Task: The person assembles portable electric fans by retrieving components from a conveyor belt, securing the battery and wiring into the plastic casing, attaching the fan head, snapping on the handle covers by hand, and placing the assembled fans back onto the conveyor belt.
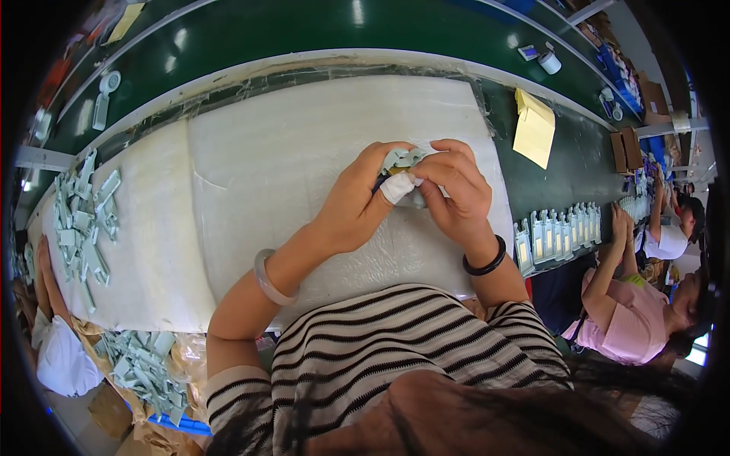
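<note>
Above the middle of the padded white mat [258, 175], both my hands meet on a pale green plastic part [403, 158]. My left hand [357, 199] is closed round the part's left side, and its thumb, wrapped in white, presses on the near side. My right hand [461, 191] pinches the part from the right with bent fingers. Something yellowish and a dark blue bit show between the fingers, too small to make out. Fingers cover much of the part.
Loose pale green parts [80, 220] lie piled at the left, with more in a paper-lined box [148, 372] below. Assembled pieces stand in a row [559, 234] at the right, near a yellow paper [534, 129]. Co-workers sit on both sides.
</note>
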`<state>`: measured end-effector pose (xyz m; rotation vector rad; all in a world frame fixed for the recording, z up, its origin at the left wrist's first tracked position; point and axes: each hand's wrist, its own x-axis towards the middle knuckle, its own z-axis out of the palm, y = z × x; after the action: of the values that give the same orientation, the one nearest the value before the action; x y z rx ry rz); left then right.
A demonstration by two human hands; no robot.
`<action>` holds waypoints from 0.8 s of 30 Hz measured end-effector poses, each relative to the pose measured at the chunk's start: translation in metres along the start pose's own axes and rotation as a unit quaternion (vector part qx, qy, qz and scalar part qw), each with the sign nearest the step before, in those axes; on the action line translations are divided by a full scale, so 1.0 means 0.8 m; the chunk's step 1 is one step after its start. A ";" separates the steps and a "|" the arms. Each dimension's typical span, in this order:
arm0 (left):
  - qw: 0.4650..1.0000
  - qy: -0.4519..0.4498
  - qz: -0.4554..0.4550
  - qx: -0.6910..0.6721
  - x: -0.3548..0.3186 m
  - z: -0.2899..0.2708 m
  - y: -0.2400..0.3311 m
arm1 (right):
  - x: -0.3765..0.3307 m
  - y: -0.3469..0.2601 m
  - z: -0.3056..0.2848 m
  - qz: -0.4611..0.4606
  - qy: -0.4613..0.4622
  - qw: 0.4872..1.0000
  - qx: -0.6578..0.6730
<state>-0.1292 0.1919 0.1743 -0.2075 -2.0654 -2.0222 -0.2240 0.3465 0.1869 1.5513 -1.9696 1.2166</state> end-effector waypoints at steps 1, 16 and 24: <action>1.000 0.000 -0.001 0.000 -0.001 0.000 0.001 | -0.001 -0.002 0.002 0.001 -0.001 1.000 0.001; 0.997 0.056 -0.003 0.058 0.002 -0.006 -0.007 | 0.013 -0.010 0.011 0.023 -0.006 1.000 0.000; 0.985 0.008 -0.144 -0.099 0.016 -0.015 0.002 | -0.022 -0.004 0.015 0.280 0.020 0.930 0.238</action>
<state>-0.1397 0.1788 0.1796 0.0778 -1.9778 -2.3911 -0.2122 0.3476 0.1689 1.1478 -2.2893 2.0625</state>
